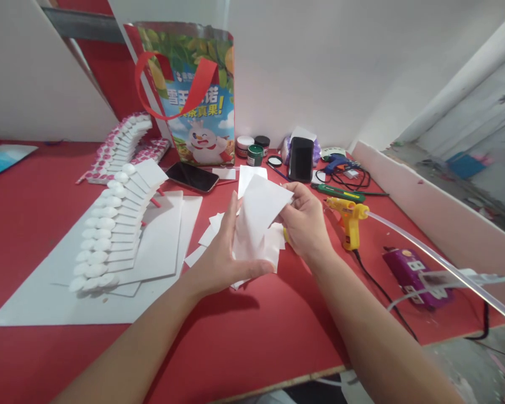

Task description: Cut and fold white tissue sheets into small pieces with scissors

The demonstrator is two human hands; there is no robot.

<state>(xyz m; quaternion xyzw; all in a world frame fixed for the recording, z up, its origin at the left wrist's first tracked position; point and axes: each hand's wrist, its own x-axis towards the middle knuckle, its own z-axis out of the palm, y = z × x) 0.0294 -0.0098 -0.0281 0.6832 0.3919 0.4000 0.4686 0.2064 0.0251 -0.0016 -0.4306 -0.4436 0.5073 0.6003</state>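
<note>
My left hand is wrapped around a white paper piece, its thumb stretched across the lower edge and its fingers upright along the left side. My right hand pinches the right edge of the same piece between thumb and fingers. The piece is tilted and seems bent, or lies over another sheet; I cannot tell which. Beneath both hands, several loose white paper pieces lie on the red table. Left of them, a curved row of white flat pieces with oval tips rests on white boards.
A yellow glue gun with a long clear stick stands at right, near a purple pack. A green-handled cutter, phone, small jars and a printed bag stand or lie toward the back.
</note>
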